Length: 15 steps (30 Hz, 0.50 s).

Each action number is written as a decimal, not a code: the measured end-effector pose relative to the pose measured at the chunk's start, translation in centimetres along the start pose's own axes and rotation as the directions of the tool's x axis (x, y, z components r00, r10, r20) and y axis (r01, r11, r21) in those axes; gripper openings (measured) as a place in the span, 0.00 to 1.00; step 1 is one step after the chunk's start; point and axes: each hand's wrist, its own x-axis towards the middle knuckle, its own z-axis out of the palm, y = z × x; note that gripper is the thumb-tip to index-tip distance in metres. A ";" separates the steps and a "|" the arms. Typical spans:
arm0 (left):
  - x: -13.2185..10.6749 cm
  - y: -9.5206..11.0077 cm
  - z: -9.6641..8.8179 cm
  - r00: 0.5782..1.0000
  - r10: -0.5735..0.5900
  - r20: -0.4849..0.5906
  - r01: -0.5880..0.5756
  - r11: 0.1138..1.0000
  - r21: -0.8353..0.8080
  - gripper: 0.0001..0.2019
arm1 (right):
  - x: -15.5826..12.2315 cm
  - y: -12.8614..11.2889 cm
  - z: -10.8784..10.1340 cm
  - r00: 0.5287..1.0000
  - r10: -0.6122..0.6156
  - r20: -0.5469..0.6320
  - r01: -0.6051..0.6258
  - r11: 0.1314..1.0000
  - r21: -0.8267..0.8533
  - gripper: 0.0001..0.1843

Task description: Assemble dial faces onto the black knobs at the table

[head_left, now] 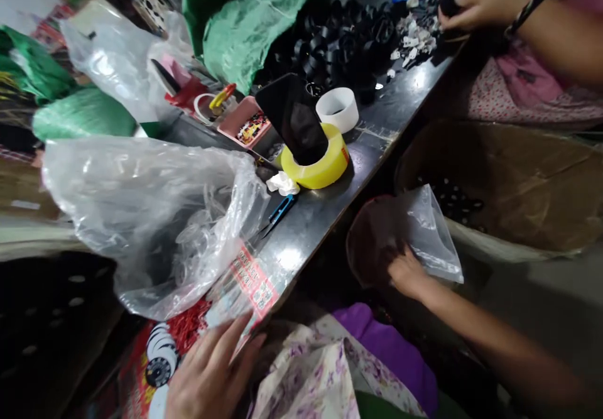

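Note:
My left hand [211, 369] lies at the table's front edge with its fingers stretched out, on a printed red-and-white sheet [254, 284]. Beside it are a small heap of red shreds [188, 321] and a large clear plastic bag [146, 186] with clear pieces inside. Below the table edge, my right hand [409, 274] reaches down into a dark reddish container [360, 237]; the fingers are lost in shadow. A small clear bag [436, 237] hangs over the container's rim, beside that hand.
Blue thread snips [280, 213], a yellow tape roll [325, 171] with a phone [294, 114] leaning in it, and a white roll [339, 110] stand on the table [308, 230]. Black bands [334, 42] pile behind. Another person's hand [485, 7] holds something black. A carton [527, 186] is at right.

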 end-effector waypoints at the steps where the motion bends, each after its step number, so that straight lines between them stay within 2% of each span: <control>1: 2.1 0.2 0.6 0.998 0.056 0.023 -0.057 0.998 0.024 0.17 | -0.1 0.4 0.3 1.000 -0.001 -0.011 0.001 1.000 0.009 0.15; 4: 6.8 1.0 2.4 0.989 0.123 0.078 -0.128 0.989 0.069 0.21 | 0.0 1.1 1.2 0.998 -0.010 -0.067 0.013 0.999 0.042 0.19; 6: 8.3 1.4 3.2 0.991 0.109 0.075 -0.116 0.988 0.103 0.20 | 0.1 1.4 1.7 0.993 -0.019 -0.113 0.026 0.998 0.062 0.19; 9: 8.8 1.7 3.9 0.997 0.069 0.032 -0.073 0.985 0.158 0.16 | 0.3 2.0 2.3 0.991 -0.035 -0.132 0.047 0.995 0.087 0.18; 15: 8.7 1.7 4.2 0.997 0.048 0.058 -0.056 0.988 0.143 0.14 | 1.0 2.6 3.4 0.994 0.013 -0.108 0.002 0.990 0.139 0.17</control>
